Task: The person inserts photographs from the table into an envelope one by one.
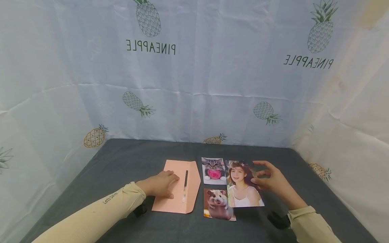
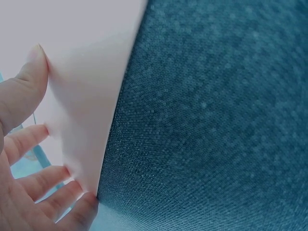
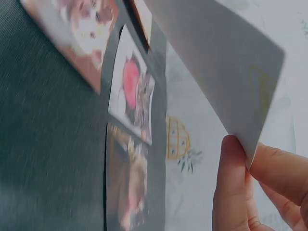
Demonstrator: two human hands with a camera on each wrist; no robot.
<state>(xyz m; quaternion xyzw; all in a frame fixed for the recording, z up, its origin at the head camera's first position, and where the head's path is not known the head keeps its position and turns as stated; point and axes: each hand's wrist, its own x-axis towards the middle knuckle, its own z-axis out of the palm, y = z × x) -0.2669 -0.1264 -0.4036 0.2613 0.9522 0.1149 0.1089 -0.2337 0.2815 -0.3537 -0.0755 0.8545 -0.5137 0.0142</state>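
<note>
My left hand rests on a pink paper envelope that has a narrow slot. In the left wrist view, its thumb and fingertips press the pale envelope with spread fingers. Between thumb and fingers, my right hand pinches the right edge of a portrait photo. The right wrist view shows that photo's pale back, lifted from the table. To its left lie a cat photo and a hamster photo. Another brownish photo lies beside the cat one, hidden in the head view.
A dark cloth covers the table. White curtains with printed pineapples hang behind it and at both sides. Black bands sit at the wrists, by cream sleeves.
</note>
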